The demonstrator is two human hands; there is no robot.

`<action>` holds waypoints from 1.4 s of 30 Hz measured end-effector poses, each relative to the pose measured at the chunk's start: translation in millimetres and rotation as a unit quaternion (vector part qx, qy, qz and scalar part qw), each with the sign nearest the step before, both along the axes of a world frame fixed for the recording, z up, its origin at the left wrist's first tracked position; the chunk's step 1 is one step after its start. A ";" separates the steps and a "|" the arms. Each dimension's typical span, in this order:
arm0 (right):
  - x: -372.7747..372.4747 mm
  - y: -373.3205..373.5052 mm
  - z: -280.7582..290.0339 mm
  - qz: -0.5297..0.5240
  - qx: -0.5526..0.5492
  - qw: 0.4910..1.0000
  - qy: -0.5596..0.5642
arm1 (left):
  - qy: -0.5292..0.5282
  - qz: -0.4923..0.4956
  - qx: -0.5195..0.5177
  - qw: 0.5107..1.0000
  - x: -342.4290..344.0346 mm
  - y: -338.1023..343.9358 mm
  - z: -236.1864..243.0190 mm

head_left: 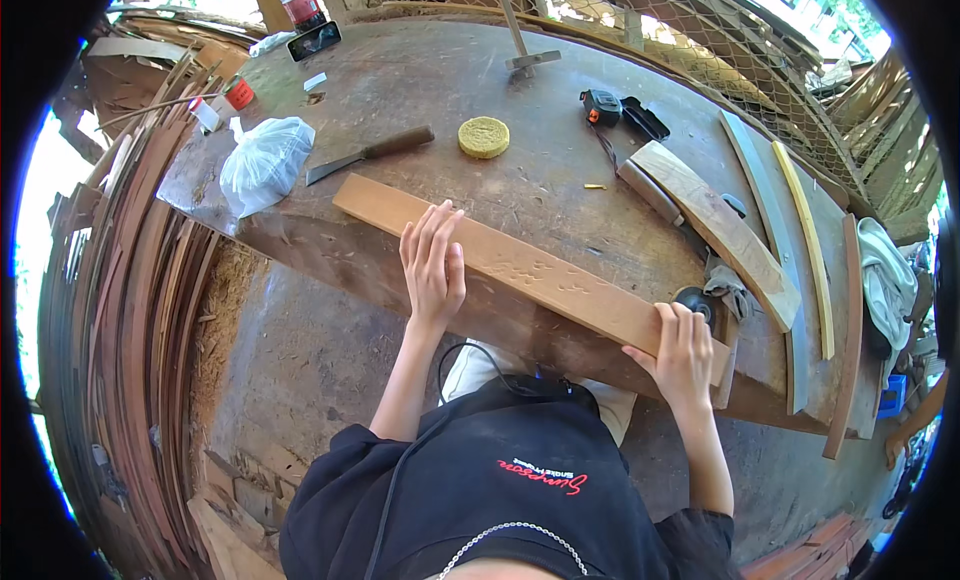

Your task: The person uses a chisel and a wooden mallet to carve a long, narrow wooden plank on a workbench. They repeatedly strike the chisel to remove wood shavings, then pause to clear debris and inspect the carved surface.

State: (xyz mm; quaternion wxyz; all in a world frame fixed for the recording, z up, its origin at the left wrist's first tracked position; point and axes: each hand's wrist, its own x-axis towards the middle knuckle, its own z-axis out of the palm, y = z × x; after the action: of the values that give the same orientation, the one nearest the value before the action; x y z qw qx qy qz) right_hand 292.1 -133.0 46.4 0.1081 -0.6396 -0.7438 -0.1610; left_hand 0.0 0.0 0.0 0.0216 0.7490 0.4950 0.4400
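Observation:
A long brown wooden board lies slantwise along the near edge of the workbench, with several small carved or chipped marks right of its middle. My left hand rests on the board left of its middle, its fingers stretched over the top face and the thumb held apart. At the board's right end, my right hand has its fingers bent over the wood and its thumb at the near edge. A knife with a wooden handle and a round yellow disc lie just beyond the board.
On the workbench are a knotted plastic bag, a phone, a hammer and a tape measure. A curved wooden piece and long strips lie right. Stacked planks stand left; another person's hand shows far right.

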 end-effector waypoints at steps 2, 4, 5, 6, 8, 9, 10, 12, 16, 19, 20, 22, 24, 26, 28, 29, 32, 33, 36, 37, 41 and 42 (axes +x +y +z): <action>-5.2 7.5 -8.1 0.009 -0.022 0.999 0.034 | -0.008 0.033 -0.023 0.999 0.9 2.1 -6.1; -18.5 22.7 -17.3 0.015 -0.014 0.998 0.067 | 0.010 0.052 -0.021 0.998 -8.9 16.5 -10.5; -24.8 30.1 -18.9 0.019 -0.010 0.996 0.084 | 0.018 0.062 -0.020 0.998 -15.0 24.0 -11.0; -27.9 35.4 -19.2 0.028 0.002 0.996 0.086 | 0.016 0.068 -0.013 0.997 -19.7 26.9 -11.6; -32.4 49.0 -18.9 0.044 0.004 0.995 0.089 | 0.010 0.086 -0.017 0.996 -28.5 33.4 -11.5; -34.0 54.1 -17.8 0.050 0.005 0.995 0.088 | 0.005 0.093 -0.019 0.995 -31.3 36.4 -11.7; -37.3 58.1 -18.4 0.046 -0.002 0.994 0.097 | -0.003 0.099 -0.009 0.995 -34.4 39.1 -13.3; -44.5 64.0 -20.2 0.054 -0.001 0.992 0.113 | -0.002 0.114 -0.003 0.994 -42.3 42.3 -16.3; -54.4 82.5 -28.1 0.063 0.014 0.987 0.150 | 0.004 0.136 0.010 0.991 -53.7 54.1 -11.7; -57.9 86.8 -28.0 0.055 0.009 0.983 0.173 | 0.010 0.157 0.003 0.988 -54.1 62.3 -6.3; -58.5 86.4 -29.4 0.051 0.011 0.982 0.180 | 0.019 0.164 -0.012 0.986 -56.5 65.9 -4.5; -59.9 85.5 -29.9 0.044 0.011 0.981 0.187 | 0.021 0.180 -0.007 0.983 -59.9 83.7 -3.3; -63.5 86.0 -29.2 0.034 0.006 0.981 0.191 | 0.033 0.151 -0.018 0.988 -63.2 112.4 3.0; -70.0 88.2 -29.2 0.037 0.013 0.979 0.202 | 0.069 0.138 -0.022 0.988 -68.4 142.0 6.8; -77.5 90.2 -29.4 0.039 0.016 0.977 0.209 | 0.129 0.143 -0.018 0.981 -78.2 171.5 1.7; -78.7 89.9 -30.8 0.040 0.021 0.977 0.207 | 0.152 0.146 -0.054 0.976 -84.3 183.4 -0.8; -76.8 89.1 -34.2 0.032 0.032 0.979 0.201 | 0.217 0.100 -0.182 0.954 -90.7 204.5 5.6; -76.0 89.6 -35.7 0.028 0.029 0.979 0.202 | 0.229 0.076 -0.202 0.949 -89.6 201.8 12.6; -74.5 88.9 -37.7 0.014 0.033 0.977 0.208 | 0.219 -0.031 -0.216 0.951 -83.2 196.1 21.8; -75.2 88.9 -38.1 0.010 0.036 0.976 0.212 | 0.245 -0.021 -0.186 0.951 -82.8 195.9 22.6; -77.0 90.4 -39.9 0.016 0.044 0.976 0.211 | 0.196 -0.012 -0.030 0.980 -78.4 189.8 22.1; -77.9 91.1 -41.0 0.020 0.051 0.977 0.204 | 0.145 -0.022 0.011 0.989 -78.2 192.7 29.1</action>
State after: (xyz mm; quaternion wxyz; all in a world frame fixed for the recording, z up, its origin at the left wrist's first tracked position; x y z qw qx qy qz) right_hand 214.2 -41.9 5.4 0.2930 -0.6376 -0.7097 -0.0625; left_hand -78.2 192.7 29.1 -0.0490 0.8159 0.4708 0.3320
